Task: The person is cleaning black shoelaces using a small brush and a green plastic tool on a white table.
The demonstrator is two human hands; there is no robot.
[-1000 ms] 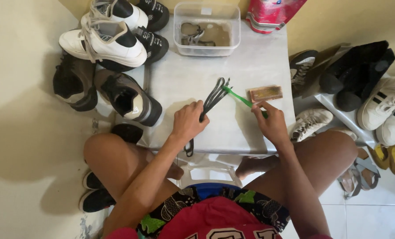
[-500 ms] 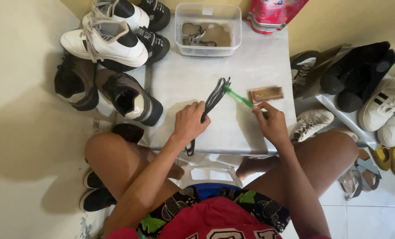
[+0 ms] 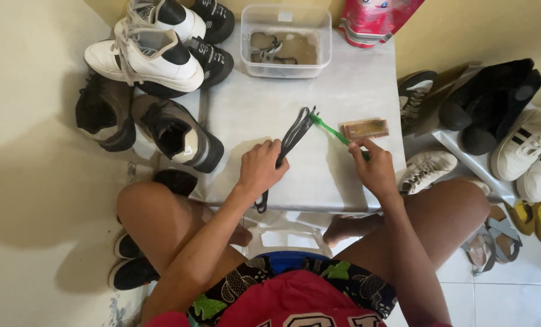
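While the left hand [image 3: 261, 169] pins one dark shoelace [image 3: 291, 136] flat on the grey table [image 3: 252, 115], fingers closed down over its lower stretch, the right hand [image 3: 376, 169] is clamped around the handle of one green toothbrush [image 3: 331, 130]. The lace lies near the table's middle, running from about 7 o'clock, where its end hangs over the near edge, up toward 1 o'clock; the brush head meets the lace's upper end there. Just at 3 o'clock of the brush head lies one small brown block [image 3: 365, 128], perhaps a scrubbing brush or soap, hard to tell at this size.

At 12 o'clock on the table stands one clear plastic tub [image 3: 285, 39] holding murky water and something dark and tangled. At 1 o'clock one red bag [image 3: 376, 18] rests at the far corner.

At 10 and 11 o'clock four shoes crowd the left side: two white-and-black sneakers [image 3: 152, 51] stacked at the top and two brown-and-black shoes [image 3: 176, 133] below them. At 3 o'clock, off the table, lie one pair of black shoes [image 3: 494, 100], white sneakers [image 3: 534, 151] and sandals [image 3: 494, 239].
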